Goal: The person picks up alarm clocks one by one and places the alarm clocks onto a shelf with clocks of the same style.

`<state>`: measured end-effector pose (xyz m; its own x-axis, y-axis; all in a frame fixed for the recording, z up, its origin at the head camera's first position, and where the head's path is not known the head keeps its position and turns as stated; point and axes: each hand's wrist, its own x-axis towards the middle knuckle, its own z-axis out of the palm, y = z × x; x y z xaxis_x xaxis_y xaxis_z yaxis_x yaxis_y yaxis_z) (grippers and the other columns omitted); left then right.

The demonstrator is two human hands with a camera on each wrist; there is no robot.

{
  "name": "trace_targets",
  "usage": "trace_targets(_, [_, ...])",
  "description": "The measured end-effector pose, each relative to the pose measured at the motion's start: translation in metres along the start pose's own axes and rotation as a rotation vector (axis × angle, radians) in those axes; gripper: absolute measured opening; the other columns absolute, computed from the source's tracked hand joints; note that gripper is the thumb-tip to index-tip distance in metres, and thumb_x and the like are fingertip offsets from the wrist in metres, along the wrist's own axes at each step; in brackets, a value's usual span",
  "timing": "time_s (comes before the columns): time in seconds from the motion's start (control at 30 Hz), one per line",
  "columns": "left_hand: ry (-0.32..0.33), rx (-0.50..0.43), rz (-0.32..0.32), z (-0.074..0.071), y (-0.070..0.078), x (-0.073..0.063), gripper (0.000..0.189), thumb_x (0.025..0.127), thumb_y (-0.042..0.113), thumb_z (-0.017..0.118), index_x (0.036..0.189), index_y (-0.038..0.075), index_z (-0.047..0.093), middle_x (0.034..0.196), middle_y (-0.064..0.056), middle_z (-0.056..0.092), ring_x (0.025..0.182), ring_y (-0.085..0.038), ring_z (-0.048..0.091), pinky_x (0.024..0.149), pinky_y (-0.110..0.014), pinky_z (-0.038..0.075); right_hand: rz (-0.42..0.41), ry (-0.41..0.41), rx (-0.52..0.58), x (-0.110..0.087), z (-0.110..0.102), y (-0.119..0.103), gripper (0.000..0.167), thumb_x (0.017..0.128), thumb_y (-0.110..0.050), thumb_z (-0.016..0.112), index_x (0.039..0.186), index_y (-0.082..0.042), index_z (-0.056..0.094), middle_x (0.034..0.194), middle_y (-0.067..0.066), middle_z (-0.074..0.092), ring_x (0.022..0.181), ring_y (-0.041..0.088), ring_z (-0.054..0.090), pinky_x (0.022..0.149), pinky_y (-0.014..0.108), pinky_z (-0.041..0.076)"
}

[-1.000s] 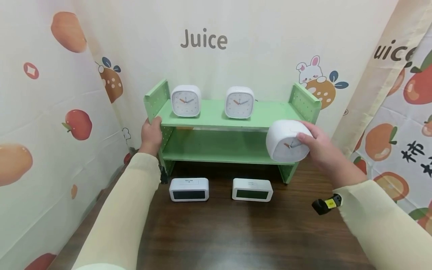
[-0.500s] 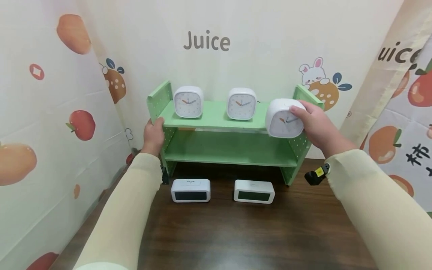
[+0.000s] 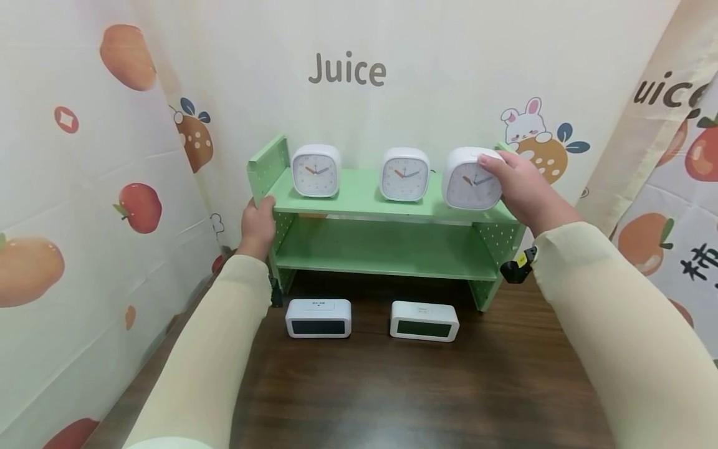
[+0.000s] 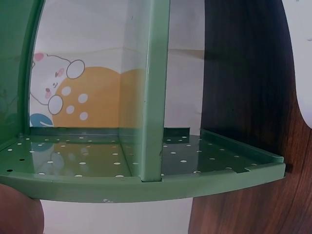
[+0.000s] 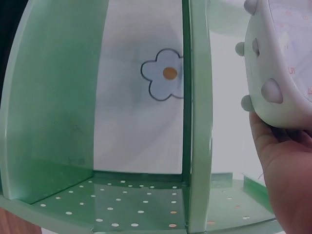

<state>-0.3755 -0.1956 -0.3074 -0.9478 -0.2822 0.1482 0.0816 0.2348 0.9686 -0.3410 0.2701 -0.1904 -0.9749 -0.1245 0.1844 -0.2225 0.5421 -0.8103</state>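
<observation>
My right hand point(image 3: 521, 187) grips a white square alarm clock point(image 3: 471, 187) by its right side, the thumb over the front edge. The clock is nearly upright at the right part of the top board of the green shelf point(image 3: 359, 193). In the right wrist view, the small round feet of the alarm clock point(image 5: 273, 92) show with a gap between them and the board. My left hand point(image 3: 258, 227) holds the shelf's left side panel. Two matching alarm clocks, one point(image 3: 316, 171) at left and one point(image 3: 404, 174) near the middle, stand on the top board.
Below the shelf, two white digital clocks, one point(image 3: 318, 318) at left and one point(image 3: 424, 321) at right, lie on the dark wooden table point(image 3: 359, 393). The lower board point(image 3: 381, 246) spans between the side panels. A printed curtain point(image 3: 437, 75) hangs behind.
My right hand has raised the alarm clock from in front of the shelf to the top board's level, and the clock has tipped more upright. The left hand keeps its hold on the panel.
</observation>
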Motion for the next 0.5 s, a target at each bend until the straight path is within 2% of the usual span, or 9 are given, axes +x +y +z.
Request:
trace_targets(0.2, [0.004, 0.007, 0.001, -0.001, 0.001, -0.001, 0.062, 0.103, 0.048, 0.032, 0.155, 0.016, 0.041, 0.143, -0.012, 0.051, 0.129, -0.034, 0.048, 0.108, -0.052, 0.039, -0.001, -0.018, 0.048, 0.007, -0.001, 0.003, 0.072, 0.101, -0.067, 0.044, 0.148, -0.012, 0.049, 0.127, 0.005, 0.056, 0.116, 0.018, 0.045, 0.100, 0.038, 0.035])
trace_targets(0.37, [0.004, 0.015, 0.007, -0.002, 0.001, 0.000, 0.062, 0.103, 0.047, 0.032, 0.155, 0.015, 0.041, 0.143, -0.013, 0.051, 0.129, -0.035, 0.048, 0.108, -0.052, 0.039, -0.003, -0.028, 0.126, 0.017, 0.000, 0.008, 0.065, 0.102, -0.062, 0.049, 0.142, -0.011, 0.051, 0.120, 0.000, 0.059, 0.114, 0.016, 0.048, 0.098, 0.031, 0.037])
trace_targets(0.5, [-0.008, 0.011, -0.001, -0.002, 0.001, -0.001, 0.062, 0.103, 0.047, 0.031, 0.155, 0.015, 0.040, 0.143, -0.012, 0.051, 0.129, -0.035, 0.047, 0.108, -0.052, 0.039, 0.002, -0.023, 0.117, 0.023, 0.001, 0.012, 0.064, 0.102, -0.062, 0.049, 0.141, -0.011, 0.052, 0.116, -0.002, 0.062, 0.110, 0.016, 0.051, 0.094, 0.029, 0.041])
